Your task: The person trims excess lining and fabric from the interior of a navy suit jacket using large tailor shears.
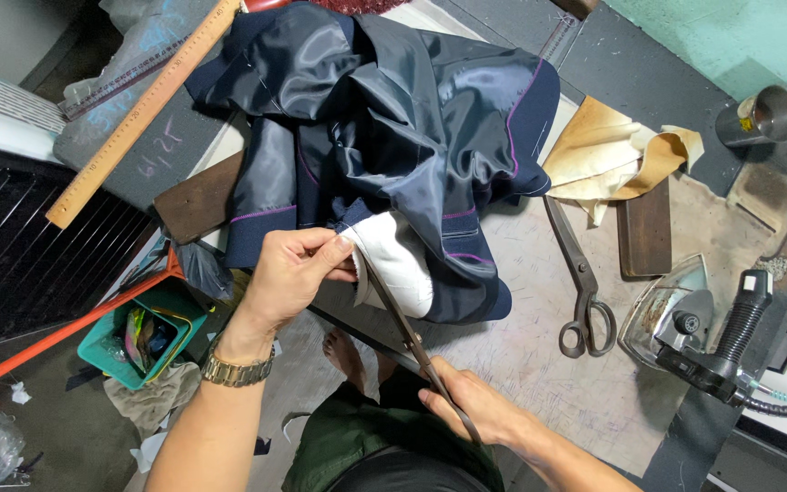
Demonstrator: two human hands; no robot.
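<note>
Worn grey worktable (539, 355) fills the middle of the view, its near edge running from nine o'clock down toward six, with bare scuffed surface open at five o'clock; on it, toward twelve o'clock, lies a crumpled navy jacket with glossy dark lining and purple piping (384, 128), its white padded shoulder piece (403, 264) hanging over the table edge near the centre; the left hand (289, 273), wristwatch on its wrist, comes in from seven o'clock and pinches the edge of the white pad between thumb and fingertips; the right hand (466, 405), entering from five o'clock, is closed around the handles of long dark shears (403, 319) whose blades point up to the pad; a second pair of dark metal scissors (580, 292) lies free at three o'clock, just beside a steam iron with a black handle (685, 328); a long wooden ruler (138, 114) rests at ten o'clock, well apart from both hands.
</note>
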